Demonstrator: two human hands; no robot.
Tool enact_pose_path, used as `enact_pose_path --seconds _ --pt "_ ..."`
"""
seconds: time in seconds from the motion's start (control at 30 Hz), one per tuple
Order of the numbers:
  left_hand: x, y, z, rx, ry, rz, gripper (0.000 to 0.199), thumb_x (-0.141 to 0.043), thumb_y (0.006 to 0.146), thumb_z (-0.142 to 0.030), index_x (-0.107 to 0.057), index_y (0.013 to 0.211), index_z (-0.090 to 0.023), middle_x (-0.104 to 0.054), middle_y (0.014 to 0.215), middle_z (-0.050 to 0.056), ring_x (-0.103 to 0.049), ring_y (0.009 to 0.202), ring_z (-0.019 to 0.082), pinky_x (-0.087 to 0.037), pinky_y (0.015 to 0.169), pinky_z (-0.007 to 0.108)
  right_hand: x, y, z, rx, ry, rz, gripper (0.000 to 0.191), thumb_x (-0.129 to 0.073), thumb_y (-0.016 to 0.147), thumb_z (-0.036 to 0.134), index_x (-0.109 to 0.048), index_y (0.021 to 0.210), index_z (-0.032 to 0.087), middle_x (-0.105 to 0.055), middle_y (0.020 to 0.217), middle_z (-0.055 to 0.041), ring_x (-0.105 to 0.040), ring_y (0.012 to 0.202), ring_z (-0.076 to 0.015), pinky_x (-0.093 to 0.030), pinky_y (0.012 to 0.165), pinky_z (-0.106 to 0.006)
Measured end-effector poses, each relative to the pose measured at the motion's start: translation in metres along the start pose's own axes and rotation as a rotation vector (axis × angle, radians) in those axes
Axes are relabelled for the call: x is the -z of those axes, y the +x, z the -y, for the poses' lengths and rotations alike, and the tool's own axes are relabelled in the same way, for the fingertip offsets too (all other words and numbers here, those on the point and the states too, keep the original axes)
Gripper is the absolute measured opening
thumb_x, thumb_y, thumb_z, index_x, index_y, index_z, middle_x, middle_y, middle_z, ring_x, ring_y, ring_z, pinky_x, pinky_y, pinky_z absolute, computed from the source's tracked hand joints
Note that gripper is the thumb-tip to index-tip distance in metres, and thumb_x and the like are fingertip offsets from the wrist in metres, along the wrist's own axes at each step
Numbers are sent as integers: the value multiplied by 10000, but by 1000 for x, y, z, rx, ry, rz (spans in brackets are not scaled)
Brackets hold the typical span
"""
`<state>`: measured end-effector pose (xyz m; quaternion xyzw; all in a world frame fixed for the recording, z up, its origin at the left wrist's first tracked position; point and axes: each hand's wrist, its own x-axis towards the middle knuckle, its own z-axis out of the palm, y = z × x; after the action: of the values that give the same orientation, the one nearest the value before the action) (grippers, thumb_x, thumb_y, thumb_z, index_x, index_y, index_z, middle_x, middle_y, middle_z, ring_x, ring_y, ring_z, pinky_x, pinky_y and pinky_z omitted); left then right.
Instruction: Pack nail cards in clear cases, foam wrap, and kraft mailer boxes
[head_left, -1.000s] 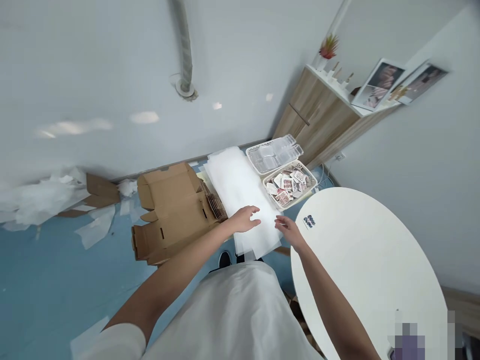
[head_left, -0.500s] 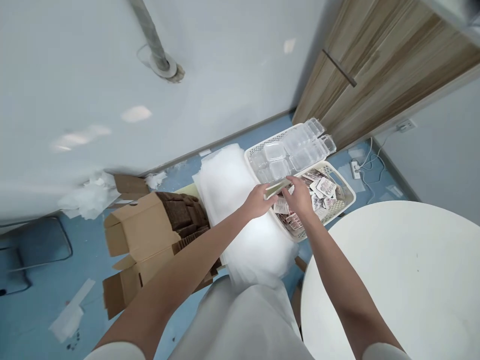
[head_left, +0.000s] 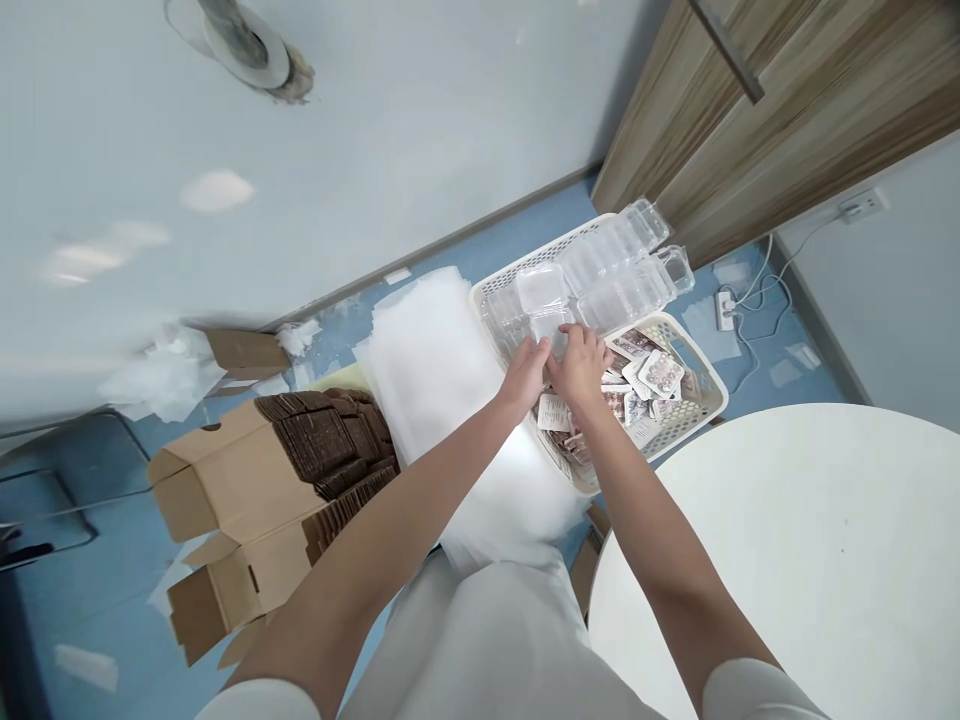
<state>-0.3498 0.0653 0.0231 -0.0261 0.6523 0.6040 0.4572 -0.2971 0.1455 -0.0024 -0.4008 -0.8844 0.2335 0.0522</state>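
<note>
My left hand (head_left: 523, 380) and my right hand (head_left: 577, 366) are close together at the near edge of a basket of clear plastic boxes (head_left: 544, 287). Their fingers are bent inward and almost meet. A clear plastic edge shows between the fingertips, but what they hold, if anything, is mostly hidden. Just under my right wrist stands a second white basket (head_left: 709, 400), with many small printed cards (head_left: 661, 373) in it. The rim of the boxes' white basket (head_left: 480, 300) lies beyond my left hand. Below both hands spreads a stack of white foam sheets (head_left: 427, 330).
Flattened brown cardboard boxes (head_left: 247, 470) lie to the left. At right is a round white table (head_left: 780, 550). A power strip (head_left: 724, 310) with cables rests on the blue floor near the wooden cabinet (head_left: 720, 130). A folded chair (head_left: 67, 480) is at far left.
Both hands have come closer together, and the pale flat thing held between them before no longer shows. The camera view has shifted, so the wall pipe sits higher and further left.
</note>
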Motion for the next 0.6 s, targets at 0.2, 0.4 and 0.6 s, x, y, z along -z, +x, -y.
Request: enact_pose_path --seconds 0.2,0.4,0.6 --pt "8 -13 0 -56 -17 -78 446 -462 782 -515 -513 1094 -200 -515 1189 63 -400 1185 211 -304 974 335 12 -6 8 50 154 3 360 -541 737 390 -545 1032 183 -494 1093 -120 -416 1027 -292 -311 872 -448" --pt "26 -54 0 -153 0 -164 455 -471 792 -494 -478 1141 -202 -487 1204 66 -420 1152 200 -347 915 289 29 -46 25 130 393 -130 261 -533 751 337 -575 965 195 -497 1021 -86 -451 1013 -230 -356 893 -414" --pt "47 -115 16 -215 63 -113 490 -480 797 -442 -423 1212 -189 -482 1173 87 -476 1056 175 -367 866 274 51 -117 37 29 738 -152 267 -546 725 304 -544 977 217 -499 1031 -62 -524 835 -158 -460 700 -309"
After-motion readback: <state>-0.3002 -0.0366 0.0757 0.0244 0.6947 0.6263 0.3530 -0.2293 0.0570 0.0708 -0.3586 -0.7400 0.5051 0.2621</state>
